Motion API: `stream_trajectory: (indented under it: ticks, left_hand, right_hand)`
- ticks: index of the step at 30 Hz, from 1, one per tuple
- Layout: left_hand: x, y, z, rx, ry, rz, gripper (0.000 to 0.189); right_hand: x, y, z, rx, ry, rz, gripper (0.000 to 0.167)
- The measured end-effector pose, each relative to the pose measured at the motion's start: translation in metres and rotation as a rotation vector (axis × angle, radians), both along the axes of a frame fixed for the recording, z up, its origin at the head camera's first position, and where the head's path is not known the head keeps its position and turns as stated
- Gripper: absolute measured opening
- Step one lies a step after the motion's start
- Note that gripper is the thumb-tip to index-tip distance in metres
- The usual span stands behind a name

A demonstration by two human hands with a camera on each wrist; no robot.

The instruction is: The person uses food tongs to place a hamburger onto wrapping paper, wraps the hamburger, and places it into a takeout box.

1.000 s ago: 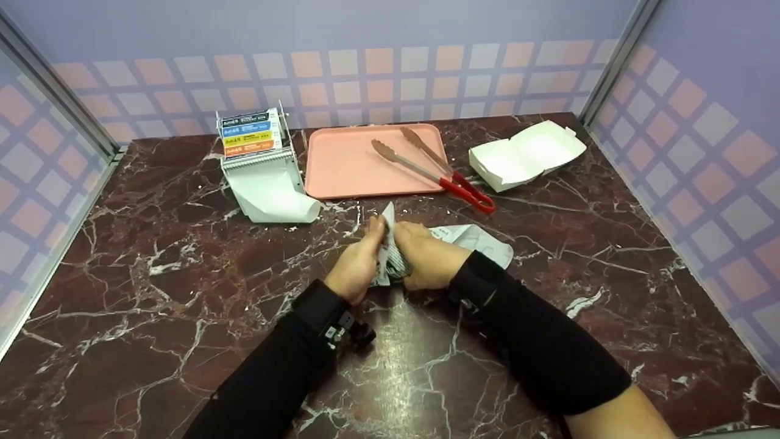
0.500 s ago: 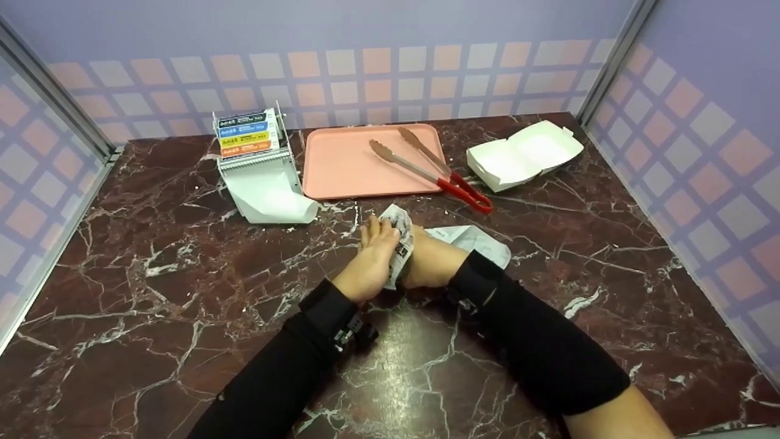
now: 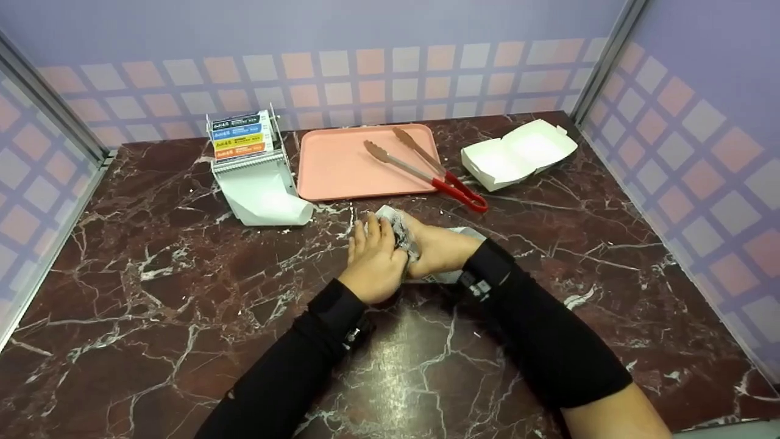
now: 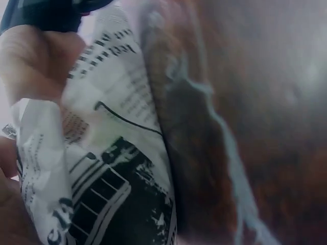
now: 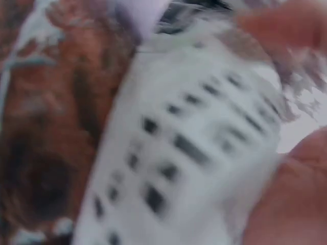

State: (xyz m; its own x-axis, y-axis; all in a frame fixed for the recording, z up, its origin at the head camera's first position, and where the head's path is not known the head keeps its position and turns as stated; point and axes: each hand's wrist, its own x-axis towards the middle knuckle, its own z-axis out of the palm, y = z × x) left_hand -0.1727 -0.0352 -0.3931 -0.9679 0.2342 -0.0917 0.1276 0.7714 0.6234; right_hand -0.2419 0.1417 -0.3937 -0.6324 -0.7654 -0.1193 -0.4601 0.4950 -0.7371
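A sheet of newsprint-patterned wrapping paper (image 3: 399, 228) is bunched between both hands at the middle of the table. My left hand (image 3: 373, 266) presses its near-left end with the fingers straight. On the other side, my right hand (image 3: 440, 247) grips the paper, and a further flap (image 3: 469, 233) sticks out beyond that wrist. The left wrist view shows the printed paper (image 4: 117, 102) folded into a bulging bundle. In the right wrist view the printed side (image 5: 189, 138) is blurred, with fingertips (image 5: 286, 204) beside it. Whatever the paper encloses is hidden.
A pink tray (image 3: 335, 164) lies at the back, with red-handled tongs (image 3: 420, 172) resting partly on it. At back right stands an open white paper box (image 3: 518, 152). A dispenser (image 3: 244, 140) holding colored label boxes and a white roll sits back left.
My left hand has turned over the paper's end, with its back now facing up. The right hand has shifted slightly, and the flap behind it shows less. The tray, tongs and box stay put.
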Motion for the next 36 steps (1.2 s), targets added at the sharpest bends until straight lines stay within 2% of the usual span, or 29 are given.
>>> stream_trajectory:
  ticks: [3, 6, 9, 12, 14, 16, 18, 24, 32, 36]
  left_hand:
    - [0.001, 0.001, 0.0, -0.071, 0.005, 0.007, 0.074]
    - [0.002, 0.003, -0.001, -0.122, 0.011, 0.013, 0.074]
    - [0.002, 0.004, -0.002, -0.145, 0.026, 0.021, 0.077]
    - [0.002, 0.006, -0.001, -0.164, 0.038, 0.022, 0.078]
    - [0.002, 0.006, 0.0, -0.174, 0.042, 0.019, 0.078]
    - [0.002, 0.007, 0.001, -0.18, 0.039, 0.014, 0.078]
    - [0.001, 0.007, 0.001, -0.186, 0.03, 0.007, 0.078]
    - [-0.004, 0.0, 0.002, -0.174, -0.013, -0.039, 0.074]
    - [-0.013, -0.023, 0.009, -0.148, -0.072, -0.139, 0.071]
    - [-0.019, -0.036, 0.007, -0.152, -0.053, -0.187, 0.08]
  right_hand:
    - [-0.001, 0.009, 0.005, -0.045, -0.11, -0.073, 0.122]
    - [0.0, 0.009, 0.009, -0.109, -0.125, -0.143, 0.106]
    - [0.002, 0.003, 0.013, -0.108, 0.003, -0.25, 0.082]
    - [0.005, 0.0, 0.018, -0.033, 0.14, -0.363, 0.059]
    - [0.007, 0.0, 0.021, 0.021, 0.181, -0.403, 0.051]
    - [0.006, 0.002, 0.023, 0.074, 0.186, -0.401, 0.048]
    - [0.003, 0.004, 0.022, 0.098, 0.154, -0.384, 0.049]
    - [-0.006, 0.011, 0.015, 0.07, 0.046, -0.358, 0.05]
    - [-0.012, 0.015, 0.013, 0.106, 0.027, -0.366, 0.052]
    - [-0.014, 0.018, 0.012, 0.113, 0.003, -0.372, 0.054]
